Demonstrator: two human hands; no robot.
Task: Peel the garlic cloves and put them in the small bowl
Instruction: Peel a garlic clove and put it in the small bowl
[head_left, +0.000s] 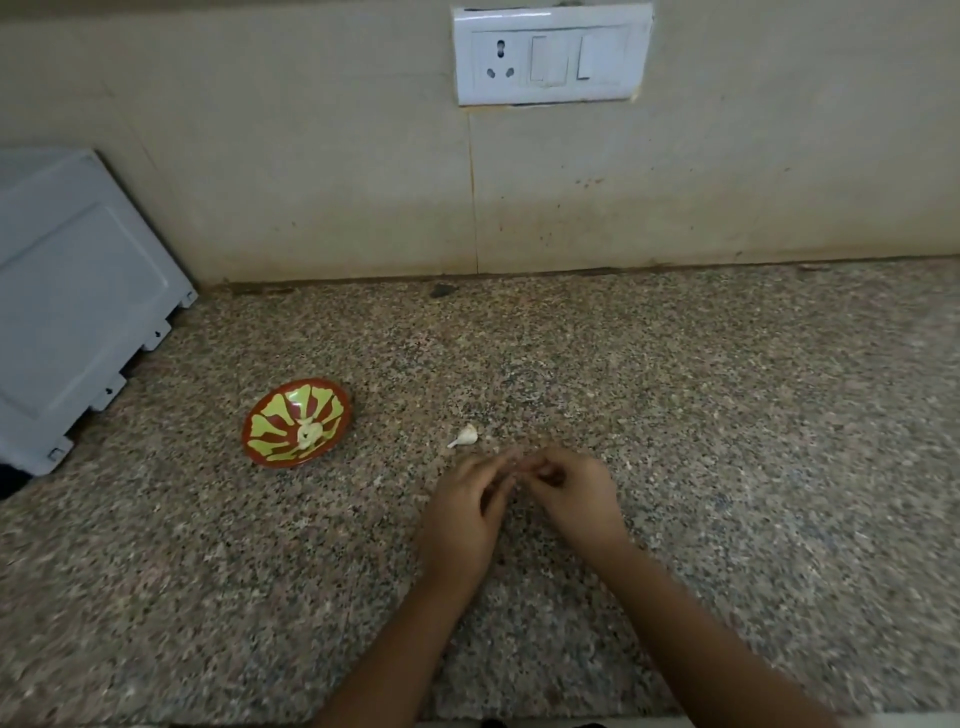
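Note:
A small red bowl (270, 447) with a yellow-green petal pattern sits on the granite counter at the left, with pale peeled garlic (308, 434) inside it. One unpeeled white garlic clove (466, 436) lies on the counter to the bowl's right. Just below that clove, my left hand (465, 512) and my right hand (571, 493) meet fingertip to fingertip, fingers curled together. Whatever they pinch between them is hidden by the fingers and blurred.
A grey appliance (72, 301) stands at the far left against the wall. A white socket and switch plate (553, 54) is mounted on the tiled wall behind. The speckled granite counter (727, 415) stretches to the right and toward the front edge.

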